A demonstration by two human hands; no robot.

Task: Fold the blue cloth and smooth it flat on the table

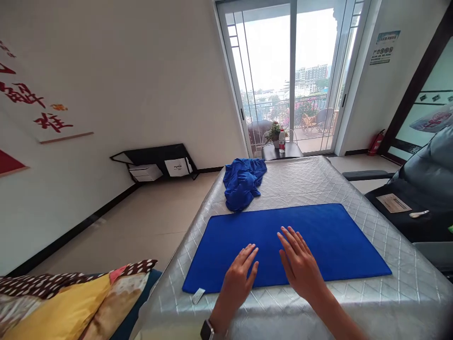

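A blue towel (269, 226) lies spread flat on the silver quilted mattress (297, 182), with a small white tag (198, 295) at its near left corner. Over its near left part is my left hand (239, 274), fingers stretched out and the thumb apart, holding nothing. My right hand (297, 257) is over the towel's middle, also with straight fingers and nothing in it. Whether either palm touches the cloth I cannot tell. Beyond the towel's far left edge sits a crumpled heap of blue cloth (244, 182).
Pillows and a yellow cushion (63, 307) lie at lower left. Behind the mattress a chair (292, 151) bears a water bottle (282, 140) and a potted plant (274, 132). On the right, a dark armchair (432, 174) holds a brush (419, 214) and a cardboard piece (393, 203).
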